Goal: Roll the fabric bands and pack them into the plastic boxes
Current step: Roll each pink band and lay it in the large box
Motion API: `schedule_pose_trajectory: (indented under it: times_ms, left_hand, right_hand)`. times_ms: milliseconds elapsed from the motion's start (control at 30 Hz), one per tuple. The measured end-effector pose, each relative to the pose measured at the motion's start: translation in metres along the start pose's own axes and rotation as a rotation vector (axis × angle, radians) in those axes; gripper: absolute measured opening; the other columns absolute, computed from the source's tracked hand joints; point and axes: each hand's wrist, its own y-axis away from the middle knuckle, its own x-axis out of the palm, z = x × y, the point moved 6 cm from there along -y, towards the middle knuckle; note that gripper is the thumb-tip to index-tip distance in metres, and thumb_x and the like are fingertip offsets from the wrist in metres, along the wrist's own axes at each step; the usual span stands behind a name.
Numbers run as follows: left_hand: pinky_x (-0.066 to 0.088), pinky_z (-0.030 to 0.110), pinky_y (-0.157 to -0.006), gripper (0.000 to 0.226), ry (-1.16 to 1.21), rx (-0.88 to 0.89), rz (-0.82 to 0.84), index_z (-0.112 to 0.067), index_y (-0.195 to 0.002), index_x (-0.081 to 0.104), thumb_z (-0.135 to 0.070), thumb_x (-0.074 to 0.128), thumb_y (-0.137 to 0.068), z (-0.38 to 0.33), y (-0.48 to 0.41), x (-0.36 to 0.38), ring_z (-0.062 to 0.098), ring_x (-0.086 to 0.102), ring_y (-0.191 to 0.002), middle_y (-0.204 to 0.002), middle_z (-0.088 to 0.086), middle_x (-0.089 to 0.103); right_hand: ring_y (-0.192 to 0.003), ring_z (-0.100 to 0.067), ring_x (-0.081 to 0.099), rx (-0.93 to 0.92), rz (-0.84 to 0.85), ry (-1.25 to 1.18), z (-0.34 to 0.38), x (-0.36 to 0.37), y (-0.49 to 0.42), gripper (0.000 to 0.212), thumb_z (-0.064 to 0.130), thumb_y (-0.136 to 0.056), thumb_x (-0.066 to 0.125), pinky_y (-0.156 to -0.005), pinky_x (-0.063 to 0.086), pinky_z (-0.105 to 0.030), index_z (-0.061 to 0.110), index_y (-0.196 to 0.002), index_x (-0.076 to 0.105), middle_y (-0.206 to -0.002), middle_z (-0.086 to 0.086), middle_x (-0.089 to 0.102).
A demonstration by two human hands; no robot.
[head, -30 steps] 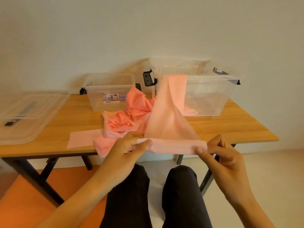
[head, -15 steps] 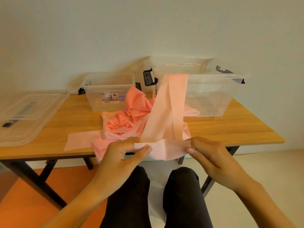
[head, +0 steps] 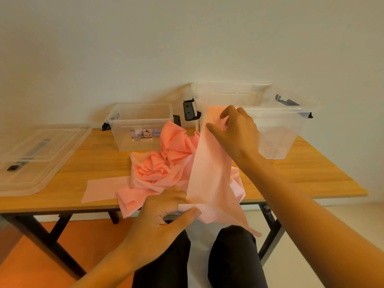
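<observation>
Pink fabric band (head: 209, 173) runs long in the head view, from the near edge of the table (head: 301, 175) up and away to the big plastic box (head: 286, 132). The left hand (head: 164, 213) pinches its low end with thumb and curled fingers, close to the body. The right hand (head: 236, 132) grips it high up, by the box rim. Rolling likely starts low, so the left hand is nearer. A pile of bands (head: 158, 169) sits just beside.

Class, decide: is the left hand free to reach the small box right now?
Probably not yet: the left hand pinches the band, and the fabric pile lies between it and the small box.
</observation>
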Motion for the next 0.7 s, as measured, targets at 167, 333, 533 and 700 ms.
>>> schedule_pose_trajectory:
  times_ms: [167, 333, 533, 700]
  left_hand:
    - [0.054, 0.016, -0.084, 0.036, -0.044, 0.01, -0.03, -0.041, -0.114, 0.071, -0.063, 0.06, -0.089, 0.007, 0.001, -0.005, 0.005, 0.067, -0.105, -0.104, -0.023, 0.072]
    - [0.056, 0.019, -0.083, 0.029, -0.092, 0.043, -0.05, -0.046, -0.115, 0.07, -0.059, 0.058, -0.091, 0.009, -0.003, -0.007, 0.007, 0.067, -0.104, -0.104, -0.02, 0.073]
    - [0.058, 0.026, -0.085, 0.027, -0.047, 0.009, -0.156, -0.039, -0.106, 0.076, -0.055, 0.062, -0.09, 0.02, 0.004, -0.009, 0.015, 0.068, -0.102, -0.098, -0.011, 0.075]
    - [0.058, 0.029, -0.088, 0.033, 0.01, 0.009, -0.292, -0.032, -0.101, 0.078, -0.058, 0.062, -0.089, 0.026, 0.018, -0.007, 0.015, 0.07, -0.103, -0.1, -0.011, 0.076]
  right_hand:
    - [-0.093, -0.026, 0.059, -0.001, -0.018, 0.087, 0.004, 0.009, -0.008, 0.035, 0.046, -0.088, 0.071, -0.076, 0.057, -0.041, 0.016, -0.105, 0.065, -0.106, -0.003, 0.064]
    - [-0.079, -0.024, 0.058, -0.026, -0.019, 0.106, 0.003, 0.008, -0.01, 0.015, 0.022, -0.096, 0.061, -0.064, 0.049, -0.033, 0.012, -0.091, 0.072, -0.092, -0.005, 0.071]
    - [-0.071, -0.021, 0.066, 0.1, -0.061, -0.437, -0.023, -0.004, -0.009, 0.018, 0.03, -0.087, 0.081, -0.07, 0.058, -0.038, 0.015, -0.079, 0.074, -0.072, 0.002, 0.069]
    - [-0.061, -0.016, 0.064, 0.138, -0.043, -0.768, -0.04, -0.018, -0.012, 0.023, 0.023, -0.088, 0.08, -0.062, 0.06, -0.036, 0.007, -0.075, 0.071, -0.068, -0.007, 0.067]
